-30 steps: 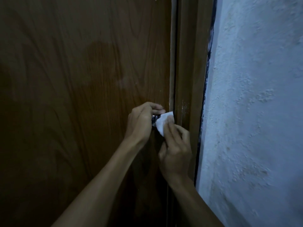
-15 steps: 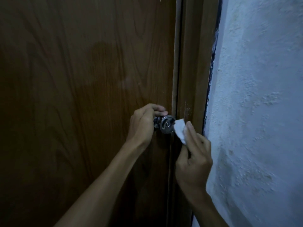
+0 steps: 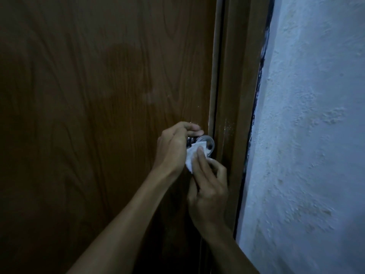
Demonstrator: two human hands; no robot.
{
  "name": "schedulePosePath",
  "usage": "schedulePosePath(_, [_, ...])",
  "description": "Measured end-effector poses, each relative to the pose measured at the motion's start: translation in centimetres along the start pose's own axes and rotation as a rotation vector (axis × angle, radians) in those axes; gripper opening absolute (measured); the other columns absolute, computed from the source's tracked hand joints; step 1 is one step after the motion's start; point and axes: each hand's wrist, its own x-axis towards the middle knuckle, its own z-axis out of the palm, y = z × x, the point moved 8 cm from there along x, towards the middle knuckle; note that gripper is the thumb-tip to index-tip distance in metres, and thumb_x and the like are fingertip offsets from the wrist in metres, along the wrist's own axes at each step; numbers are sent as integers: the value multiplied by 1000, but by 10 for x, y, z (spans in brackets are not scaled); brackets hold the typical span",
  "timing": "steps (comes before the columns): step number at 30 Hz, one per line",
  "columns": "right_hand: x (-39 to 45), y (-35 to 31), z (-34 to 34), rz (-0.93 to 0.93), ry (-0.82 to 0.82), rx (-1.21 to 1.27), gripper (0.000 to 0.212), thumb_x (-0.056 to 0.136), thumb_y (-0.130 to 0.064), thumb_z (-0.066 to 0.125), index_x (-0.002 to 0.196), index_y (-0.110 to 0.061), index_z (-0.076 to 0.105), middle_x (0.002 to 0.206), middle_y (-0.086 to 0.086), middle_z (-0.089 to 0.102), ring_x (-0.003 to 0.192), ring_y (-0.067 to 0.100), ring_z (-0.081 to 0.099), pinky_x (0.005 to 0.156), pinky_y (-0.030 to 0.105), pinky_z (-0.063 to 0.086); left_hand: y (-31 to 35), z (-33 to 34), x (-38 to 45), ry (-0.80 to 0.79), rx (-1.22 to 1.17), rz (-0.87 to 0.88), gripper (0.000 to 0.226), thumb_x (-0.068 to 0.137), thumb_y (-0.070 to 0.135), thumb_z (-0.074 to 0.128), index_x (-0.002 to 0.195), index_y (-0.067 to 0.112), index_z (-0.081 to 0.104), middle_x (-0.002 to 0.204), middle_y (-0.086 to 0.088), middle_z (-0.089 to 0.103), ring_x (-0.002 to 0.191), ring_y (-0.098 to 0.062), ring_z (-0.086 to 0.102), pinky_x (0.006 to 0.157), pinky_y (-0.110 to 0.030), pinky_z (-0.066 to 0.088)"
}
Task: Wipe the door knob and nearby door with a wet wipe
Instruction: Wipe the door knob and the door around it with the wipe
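A round silver door knob (image 3: 209,142) sticks out near the right edge of a dark brown wood-grain door (image 3: 98,95). My left hand (image 3: 173,149) curls round the knob's neck from the left, fingers over its top. My right hand (image 3: 207,180) comes up from below and holds a white wet wipe (image 3: 192,157), pressing it with straight fingers against the knob's face and lower left side. The wipe covers part of the knob.
A brown door frame (image 3: 237,95) runs down beside the door's edge. To its right stands a rough pale blue-white plastered wall (image 3: 316,135), with a dark ragged seam where it meets the frame. The scene is dim.
My right hand has moved back left with the wipe, from beside the frame onto the knob's face. The left hand has kept its grip on the knob.
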Motion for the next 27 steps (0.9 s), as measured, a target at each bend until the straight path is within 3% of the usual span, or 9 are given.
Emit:
schedulePosePath(6, [3, -1, -6, 28, 14, -47, 43, 84, -3, 58, 127, -5, 55, 130, 10, 59, 105, 28, 55, 74, 43, 54, 2, -1, -1, -2, -14, 16, 33, 98, 9, 32, 106, 7, 63, 96, 8, 65, 79, 15, 59, 61, -1, 42])
schedulePosePath(9, [-5, -6, -9, 56, -59, 4, 44, 83, -1, 59, 127, -9, 55, 126, 7, 62, 105, 15, 55, 79, 22, 51, 1, 1, -2, -9, -19, 20, 33, 98, 9, 31, 105, 9, 63, 98, 5, 67, 82, 13, 60, 62, -1, 42])
schedulePosePath(11, [-9, 8, -18, 221, -47, 138, 45, 85, 4, 59, 126, -15, 57, 118, 4, 64, 103, -2, 54, 80, 5, 45, 0, 0, -3, 9, -45, 24, 34, 98, 11, 30, 103, 13, 63, 98, 7, 68, 85, 12, 61, 63, -1, 42])
schedulePosePath(14, [-15, 26, -39, 415, 60, 290, 43, 86, 1, 59, 119, -26, 61, 108, -6, 65, 98, -8, 60, 74, 2, 46, -1, 1, -6, 11, -22, 32, 35, 90, 22, 32, 102, 21, 64, 102, 15, 66, 90, 14, 58, 67, 1, 39])
schedulePosePath(16, [-11, 31, -55, 444, 139, 313, 44, 87, 1, 58, 118, -31, 59, 105, -10, 65, 92, -4, 64, 71, 9, 52, -2, 2, -9, 7, -33, 29, 37, 86, 25, 32, 102, 23, 65, 105, 15, 65, 93, 14, 58, 67, 2, 39])
schedulePosePath(18, [-1, 32, -61, 428, 153, 304, 46, 89, 0, 57, 118, -36, 55, 107, -13, 64, 92, 6, 68, 74, 20, 57, -1, 0, -10, 24, -43, 24, 36, 84, 26, 33, 98, 27, 66, 107, 13, 67, 95, 13, 59, 67, 1, 39])
schedulePosePath(20, [12, 29, -59, 369, 136, 297, 44, 89, 1, 57, 122, -28, 55, 111, -9, 64, 98, 13, 67, 78, 25, 57, 1, -1, -9, 28, -42, 12, 34, 83, 29, 34, 96, 29, 66, 105, 13, 68, 93, 12, 60, 66, 1, 39])
schedulePosePath(24, [26, 13, -33, 225, -3, 135, 41, 86, 5, 59, 126, -8, 58, 121, 3, 63, 108, 7, 53, 87, 5, 41, 2, -1, -8, 18, -60, -8, 35, 83, 29, 33, 94, 27, 66, 101, 12, 69, 91, 8, 61, 64, 0, 40])
schedulePosePath(27, [23, 9, -17, 199, -58, 32, 43, 88, 4, 56, 129, -10, 57, 112, 8, 59, 101, 12, 49, 77, 7, 37, 4, 1, -8, 17, -42, -6, 33, 81, 29, 34, 89, 29, 66, 97, 13, 70, 89, 8, 61, 63, 0, 40])
